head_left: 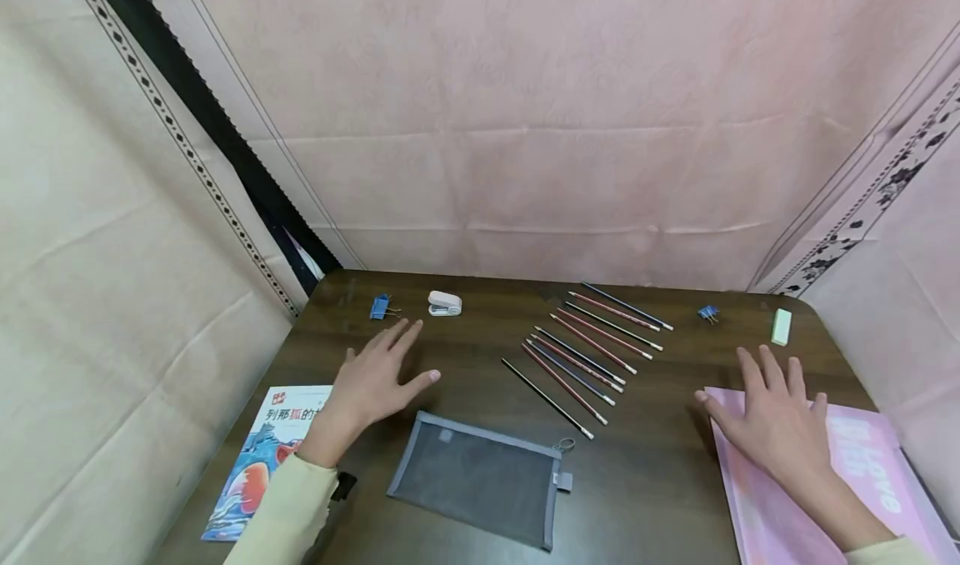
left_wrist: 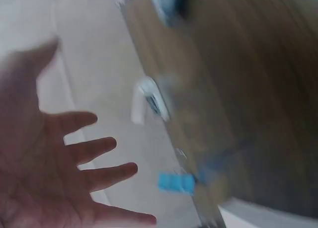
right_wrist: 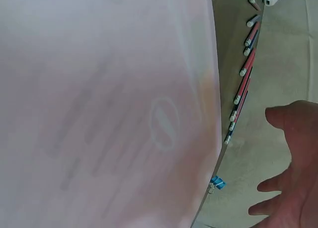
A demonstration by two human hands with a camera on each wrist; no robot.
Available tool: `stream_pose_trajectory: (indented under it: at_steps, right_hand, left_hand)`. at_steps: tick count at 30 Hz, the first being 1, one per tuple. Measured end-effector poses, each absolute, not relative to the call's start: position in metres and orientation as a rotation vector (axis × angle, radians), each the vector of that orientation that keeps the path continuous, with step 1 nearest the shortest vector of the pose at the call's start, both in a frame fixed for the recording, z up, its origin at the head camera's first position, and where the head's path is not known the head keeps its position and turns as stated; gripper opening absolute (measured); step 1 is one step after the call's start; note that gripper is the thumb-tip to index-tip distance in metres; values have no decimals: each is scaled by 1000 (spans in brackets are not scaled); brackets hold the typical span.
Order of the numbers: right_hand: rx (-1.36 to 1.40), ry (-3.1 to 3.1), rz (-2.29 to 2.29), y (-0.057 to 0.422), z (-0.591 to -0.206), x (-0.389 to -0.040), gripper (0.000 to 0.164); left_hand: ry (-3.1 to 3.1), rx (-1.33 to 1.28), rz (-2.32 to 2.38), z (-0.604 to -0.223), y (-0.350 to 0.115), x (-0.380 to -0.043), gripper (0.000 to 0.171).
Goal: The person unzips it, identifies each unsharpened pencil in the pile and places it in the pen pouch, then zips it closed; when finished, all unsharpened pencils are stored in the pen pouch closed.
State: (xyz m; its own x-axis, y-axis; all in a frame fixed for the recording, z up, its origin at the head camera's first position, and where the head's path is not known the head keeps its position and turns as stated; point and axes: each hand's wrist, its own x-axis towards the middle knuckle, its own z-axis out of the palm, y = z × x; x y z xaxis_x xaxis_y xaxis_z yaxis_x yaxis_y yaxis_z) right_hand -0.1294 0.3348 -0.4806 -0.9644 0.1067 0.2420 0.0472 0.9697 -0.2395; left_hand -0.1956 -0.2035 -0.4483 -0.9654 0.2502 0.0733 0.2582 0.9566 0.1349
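My left hand (head_left: 372, 382) hovers with spread fingers near the booklet (head_left: 258, 457) at the left, its palm bare in the left wrist view. Closest beyond its fingertips are a blue binder clip (head_left: 380, 307) and a small white stapler (head_left: 445, 303). Over the pink folder (head_left: 862, 457) on the right, my right hand (head_left: 780, 427) also has its fingers spread and holds nothing. A pale green eraser (head_left: 782, 327) and a second blue binder clip (head_left: 708, 312) lie past it. Whether the right hand touches the folder I cannot tell.
Several pencils (head_left: 570, 361) lie slanted side by side in the middle of the dark wooden table (head_left: 637, 498). In front of them is a grey mesh zipper pouch (head_left: 480, 482), lying flat. Pale cloth (head_left: 525, 132) hangs behind the table and at both sides.
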Motion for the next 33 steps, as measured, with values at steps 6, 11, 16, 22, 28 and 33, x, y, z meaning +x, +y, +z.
stream_pose_trajectory:
  at_steps: [6, 11, 16, 22, 28, 33]
  right_hand:
    - [96, -2768, 454, 313, -480, -121, 85]
    - [312, -2730, 579, 282, -479, -112, 73]
    - [450, -2749, 591, 254, -481, -98, 67]
    - [557, -2761, 792, 223, -483, -83, 46]
    - [614, -2854, 1027, 198, -492, -75, 19]
    - [671, -2859, 1064, 187, -497, -75, 20]
  left_hand:
    - [-2927, -573, -429, -432, -163, -177, 58]
    - [-2904, -776, -603, -420, -127, -169, 40]
    - [-2926, -1074, -595, -418, -91, -166, 31]
    - [-2922, -1366, -459, -433, -52, -163, 26]
    - [-2961, -1455, -312, -451, -33, -161, 14]
    - [-2976, -1463, -187, -457, -21, -156, 19]
